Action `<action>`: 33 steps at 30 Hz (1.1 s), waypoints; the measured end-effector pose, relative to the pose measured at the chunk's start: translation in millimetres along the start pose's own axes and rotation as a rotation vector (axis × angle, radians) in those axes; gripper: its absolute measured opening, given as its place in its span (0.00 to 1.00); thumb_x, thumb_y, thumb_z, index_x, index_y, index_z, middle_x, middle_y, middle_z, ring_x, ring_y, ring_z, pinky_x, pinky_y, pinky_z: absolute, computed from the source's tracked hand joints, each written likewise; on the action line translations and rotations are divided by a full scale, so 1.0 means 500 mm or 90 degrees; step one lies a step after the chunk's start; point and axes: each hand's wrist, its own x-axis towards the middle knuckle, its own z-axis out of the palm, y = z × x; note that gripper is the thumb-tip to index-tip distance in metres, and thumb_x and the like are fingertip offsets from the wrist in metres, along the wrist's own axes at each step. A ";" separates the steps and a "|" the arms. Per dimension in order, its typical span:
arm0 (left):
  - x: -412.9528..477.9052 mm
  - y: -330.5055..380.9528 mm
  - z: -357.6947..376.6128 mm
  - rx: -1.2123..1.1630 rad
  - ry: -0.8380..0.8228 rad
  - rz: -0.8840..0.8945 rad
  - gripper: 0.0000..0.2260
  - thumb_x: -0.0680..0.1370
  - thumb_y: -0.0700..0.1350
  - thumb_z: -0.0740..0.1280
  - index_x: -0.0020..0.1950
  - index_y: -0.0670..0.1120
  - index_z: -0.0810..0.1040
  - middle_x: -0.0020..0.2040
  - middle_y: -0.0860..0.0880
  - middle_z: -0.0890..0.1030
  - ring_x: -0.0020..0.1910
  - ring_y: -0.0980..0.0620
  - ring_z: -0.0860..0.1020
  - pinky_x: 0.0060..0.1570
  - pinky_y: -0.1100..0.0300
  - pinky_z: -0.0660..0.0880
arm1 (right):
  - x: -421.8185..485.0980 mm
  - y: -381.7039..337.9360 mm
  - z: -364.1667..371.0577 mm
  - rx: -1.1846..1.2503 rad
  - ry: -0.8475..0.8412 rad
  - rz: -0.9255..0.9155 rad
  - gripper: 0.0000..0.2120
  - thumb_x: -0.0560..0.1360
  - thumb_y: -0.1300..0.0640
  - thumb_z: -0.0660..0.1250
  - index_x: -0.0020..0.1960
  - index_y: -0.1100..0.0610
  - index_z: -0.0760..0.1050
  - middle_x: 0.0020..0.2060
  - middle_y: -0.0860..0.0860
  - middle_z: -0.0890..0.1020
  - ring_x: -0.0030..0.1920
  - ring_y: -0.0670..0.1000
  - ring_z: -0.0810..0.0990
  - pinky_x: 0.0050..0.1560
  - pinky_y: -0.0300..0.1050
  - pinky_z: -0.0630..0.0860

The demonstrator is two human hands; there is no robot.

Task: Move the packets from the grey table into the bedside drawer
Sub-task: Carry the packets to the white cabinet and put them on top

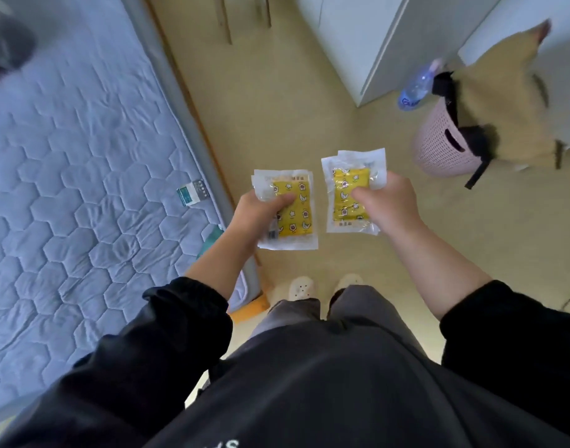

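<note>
While I stand between the bed (83, 156) and a pink basket (439, 150), my left hand (261, 211) pinches a stack of yellow packets (298, 224), perhaps 2 or 3, thumb on top; my right hand (387, 205) grips a second stack (348, 176) just beside it, both above the floor (277, 108).

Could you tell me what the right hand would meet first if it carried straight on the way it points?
Nothing near: the right hand, holding packets, points over bare floor; the wooden legs far ahead seem first, though depth is unclear.
</note>
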 end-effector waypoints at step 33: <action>0.767 0.942 -0.368 -0.189 0.265 0.065 0.04 0.75 0.45 0.72 0.48 0.48 0.80 0.44 0.50 0.84 0.44 0.52 0.83 0.40 0.58 0.79 | 0.935 -1.021 0.463 -0.126 -0.225 -0.206 0.12 0.69 0.59 0.67 0.48 0.65 0.73 0.35 0.52 0.72 0.34 0.52 0.69 0.33 0.42 0.65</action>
